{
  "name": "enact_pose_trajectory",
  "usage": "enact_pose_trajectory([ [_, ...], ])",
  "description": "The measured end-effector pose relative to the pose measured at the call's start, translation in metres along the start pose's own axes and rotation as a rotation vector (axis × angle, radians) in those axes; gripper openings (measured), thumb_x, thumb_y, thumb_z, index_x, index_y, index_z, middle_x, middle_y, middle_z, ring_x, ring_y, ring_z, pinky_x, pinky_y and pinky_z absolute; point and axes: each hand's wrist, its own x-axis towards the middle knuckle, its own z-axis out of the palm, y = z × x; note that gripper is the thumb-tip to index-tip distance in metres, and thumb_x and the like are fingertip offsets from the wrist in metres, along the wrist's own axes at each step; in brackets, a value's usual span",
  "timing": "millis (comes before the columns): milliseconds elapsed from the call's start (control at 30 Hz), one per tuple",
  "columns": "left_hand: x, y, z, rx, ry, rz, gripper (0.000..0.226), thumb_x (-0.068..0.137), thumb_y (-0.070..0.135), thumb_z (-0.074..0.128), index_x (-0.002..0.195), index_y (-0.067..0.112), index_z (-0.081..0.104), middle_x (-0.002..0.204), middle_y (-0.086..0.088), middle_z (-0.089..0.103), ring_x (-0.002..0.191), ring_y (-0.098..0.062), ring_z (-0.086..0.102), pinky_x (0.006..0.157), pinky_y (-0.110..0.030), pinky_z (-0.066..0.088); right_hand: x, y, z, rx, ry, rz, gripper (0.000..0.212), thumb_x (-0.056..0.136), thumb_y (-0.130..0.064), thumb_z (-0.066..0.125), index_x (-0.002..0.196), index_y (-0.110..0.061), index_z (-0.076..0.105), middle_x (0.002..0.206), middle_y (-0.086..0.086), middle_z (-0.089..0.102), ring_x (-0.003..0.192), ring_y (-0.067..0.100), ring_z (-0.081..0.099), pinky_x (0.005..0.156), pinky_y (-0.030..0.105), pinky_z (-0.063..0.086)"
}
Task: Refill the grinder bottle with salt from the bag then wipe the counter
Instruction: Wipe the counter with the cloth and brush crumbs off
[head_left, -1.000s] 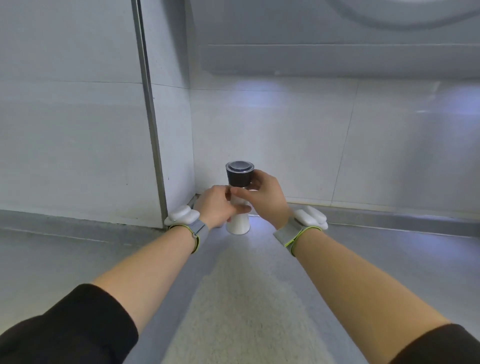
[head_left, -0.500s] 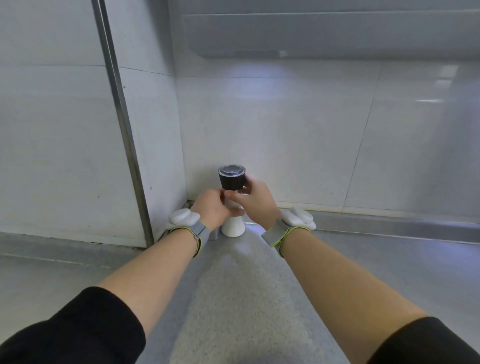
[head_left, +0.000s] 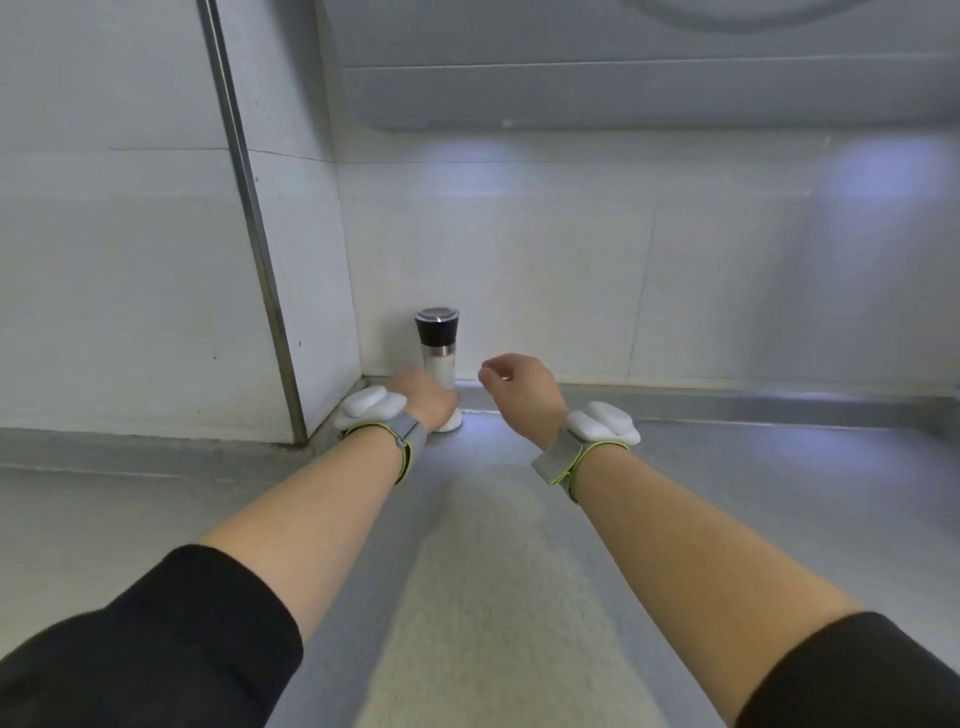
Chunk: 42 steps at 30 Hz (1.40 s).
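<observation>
Our right hand (head_left: 519, 395) has come off the grinder (head_left: 438, 343), whose black cap (head_left: 437, 327) it held half a second ago, and now hangs just to the right of it. Its fingers are loosely curled, the thumb near the forefinger, and we see nothing in it.

Our left hand (head_left: 423, 400) has slid lower and sits against the foot of the grinder. We see only the back of this hand, and it is blurred. Its fingers are hidden on the far side, so we cannot tell whether they are round the bottle or merely beside it.

We find the grinder upright on the counter (head_left: 753, 493), in the corner where the two walls meet. Its cap is on and its clear body shows white. The hand covers part of its lower body, and only a sliver of the white base shows at the right.

A metal strip (head_left: 249, 223) runs up the left wall. A grey hood (head_left: 623, 62) hangs above, cut off by the top edge. A pale band (head_left: 498, 623) lies along the counter between our forearms, and we cannot make out whether it is light or a mat. Both wrists carry bands with white pods (head_left: 371, 402), and black sleeves (head_left: 156, 649) run off the lower edge.
</observation>
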Motion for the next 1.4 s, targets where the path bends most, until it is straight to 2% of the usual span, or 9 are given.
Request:
enact_pose_trajectory([
  [133,-0.071,0.020,-0.005,-0.103,-0.104,0.039,0.017,0.085,0.019,0.056,0.089,0.004,0.063,0.083,-0.012,0.069,0.065,-0.027,0.063,0.060,-0.030,0.053,-0.072,0.009,-0.056,-0.063,0.024,0.068,0.036,0.094,-0.034,0.050,0.096,-0.007,0.073,0.082,0.011,0.069,0.081,0.028,0.064,0.074,0.035,0.051],
  [233,-0.118,0.042,-0.004,-0.167,-0.209,0.041,0.010,0.088,0.019,0.056,0.083,0.010,0.053,0.078,-0.005,0.058,0.049,-0.019,0.046,0.039,-0.013,0.034,-0.116,0.014,-0.097,-0.119,0.028,0.075,0.048,0.092,-0.043,0.042,0.067,-0.019,0.075,0.051,-0.005,0.058,0.057,0.021,0.056,0.052,0.025,0.037],
  [400,-0.180,0.087,0.003,-0.138,-0.281,0.152,0.033,0.090,0.031,0.050,0.070,0.011,0.066,0.059,0.000,0.068,0.050,-0.015,0.058,0.047,-0.018,0.038,-0.158,0.027,-0.164,-0.194,0.023,0.076,0.032,0.087,-0.017,0.044,0.067,-0.012,0.069,0.075,-0.002,0.075,0.073,0.019,0.066,0.066,0.030,0.053],
  [467,-0.202,0.107,0.011,-0.126,-0.337,0.183,0.039,0.090,0.027,0.043,0.064,0.010,0.066,0.054,-0.002,0.069,0.048,-0.013,0.062,0.047,-0.017,0.039,-0.174,0.040,-0.187,-0.158,0.081,0.113,0.033,0.092,-0.022,0.042,0.075,-0.010,0.068,0.077,0.006,0.074,0.063,0.019,0.065,0.057,0.029,0.053],
  [700,-0.272,0.188,0.081,-0.148,-0.479,0.361,0.034,0.089,0.023,0.040,0.067,0.008,0.060,0.071,-0.001,0.076,0.056,-0.016,0.068,0.047,-0.018,0.039,-0.230,0.108,-0.285,-0.413,0.229,0.325,0.039,0.072,-0.031,0.039,0.055,-0.015,0.071,0.042,-0.008,0.061,0.052,0.021,0.062,0.053,0.025,0.048],
  [867,-0.316,0.241,0.136,-0.079,-0.510,0.544,0.027,0.085,0.023,0.053,0.068,0.014,0.072,0.061,-0.004,0.066,0.053,-0.022,0.056,0.048,-0.019,0.042,-0.269,0.186,-0.368,-0.698,0.041,0.474,0.024,0.079,-0.025,0.042,0.081,-0.012,0.062,0.086,0.009,0.068,0.070,0.027,0.063,0.062,0.029,0.051],
  [1000,-0.339,0.269,0.176,-0.061,-0.516,0.750,0.017,0.086,0.021,0.065,0.100,0.015,0.074,0.095,-0.002,0.072,0.088,-0.018,0.066,0.075,-0.023,0.049,-0.295,0.226,-0.413,-0.892,-0.135,0.606,0.047,0.082,-0.020,0.052,0.128,-0.021,0.052,0.124,0.010,0.058,0.106,0.034,0.061,0.091,0.042,0.054],
  [1200,-0.361,0.300,0.222,0.060,-0.529,0.975,0.052,0.079,0.041,0.074,0.129,0.031,0.061,0.128,0.005,0.062,0.116,-0.018,0.058,0.088,-0.025,0.044,-0.322,0.255,-0.433,-0.981,-0.336,0.565,0.026,0.079,-0.019,0.053,0.104,-0.019,0.062,0.098,0.000,0.065,0.093,0.027,0.064,0.089,0.042,0.054],
  [1400,-0.360,0.317,0.248,0.123,-0.413,1.082,0.026,0.086,0.038,0.068,0.111,0.032,0.071,0.118,-0.002,0.057,0.114,-0.025,0.050,0.084,-0.033,0.044,-0.325,0.249,-0.446,-1.079,-0.303,0.464,0.019,0.089,-0.018,0.051,0.101,-0.019,0.066,0.094,0.003,0.069,0.086,0.027,0.068,0.082,0.037,0.057],
])
